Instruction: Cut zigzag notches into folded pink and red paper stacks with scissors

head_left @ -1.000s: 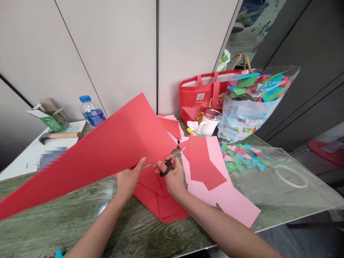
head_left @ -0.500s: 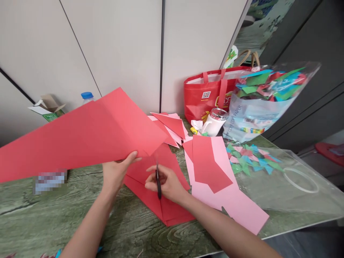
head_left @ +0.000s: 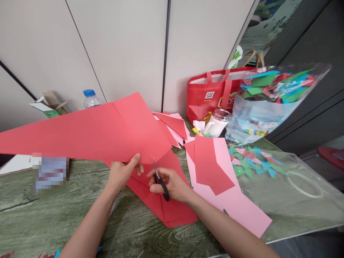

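My left hand (head_left: pixel 122 173) pinches the near edge of a large red paper sheet (head_left: pixel 88 130), which it holds up above the table, spread out to the left. My right hand (head_left: pixel 172 182) grips black-handled scissors (head_left: pixel 160 180) with the blades pointing up at that sheet's lower edge, just right of my left thumb. Under both hands lies a stack of red sheets (head_left: pixel 161 204) on the green wood-grain table (head_left: pixel 53 218).
Pink paper with a red piece (head_left: pixel 215 168) lies to the right, then small folded coloured shapes (head_left: pixel 252 159) and a tape ring (head_left: pixel 303 182). At the back stand a red bag (head_left: pixel 209 96), a white jar (head_left: pixel 216 123), a clear bag of paper (head_left: pixel 266 100), a water bottle (head_left: pixel 90 98) and a small box (head_left: pixel 51 105).
The red sheet swung from steeply tilted to nearly level, spreading leftward. My right hand dropped with the scissors, then brought the blades back up to the sheet's lower edge.
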`<state>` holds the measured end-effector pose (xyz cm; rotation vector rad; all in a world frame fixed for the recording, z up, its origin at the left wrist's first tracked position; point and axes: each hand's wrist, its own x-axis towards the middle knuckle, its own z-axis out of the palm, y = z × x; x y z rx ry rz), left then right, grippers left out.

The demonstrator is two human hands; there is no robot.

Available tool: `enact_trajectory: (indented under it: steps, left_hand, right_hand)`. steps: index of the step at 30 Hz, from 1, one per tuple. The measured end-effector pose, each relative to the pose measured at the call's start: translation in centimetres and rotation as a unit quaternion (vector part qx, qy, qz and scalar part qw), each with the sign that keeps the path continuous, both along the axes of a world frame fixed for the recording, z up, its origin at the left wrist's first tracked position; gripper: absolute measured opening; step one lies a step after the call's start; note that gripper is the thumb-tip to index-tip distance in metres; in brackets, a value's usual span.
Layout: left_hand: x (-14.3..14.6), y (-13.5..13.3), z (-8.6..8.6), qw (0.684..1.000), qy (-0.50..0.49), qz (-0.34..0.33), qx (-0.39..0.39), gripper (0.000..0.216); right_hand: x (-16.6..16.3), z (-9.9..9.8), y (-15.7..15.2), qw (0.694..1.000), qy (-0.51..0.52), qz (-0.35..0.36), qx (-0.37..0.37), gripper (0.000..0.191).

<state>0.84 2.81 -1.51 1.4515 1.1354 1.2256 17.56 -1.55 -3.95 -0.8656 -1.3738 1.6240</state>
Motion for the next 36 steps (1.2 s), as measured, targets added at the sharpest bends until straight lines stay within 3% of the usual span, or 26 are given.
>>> enact_trajectory:
  steps: [5,19,36]
  left_hand:
    - [-0.2,0.4,0.0,0.999,0.021,-0.041,-0.027,0.029]
    - [1.3,1.7,1.5,0.992,0.104,-0.06,-0.043,0.03]
    - [2.0,2.3,2.8,0.981,0.148,-0.121,-0.045,0.032]
  right_hand:
    - [0.2,-0.2,0.1,0.999,0.026,0.024,-0.035,0.026]
    - [1.9,0.4,0.5,0.996,0.015,0.023,-0.084,0.036]
    - [2.5,0.4,0.3,0.997,0.028,0.022,-0.074,0.04]
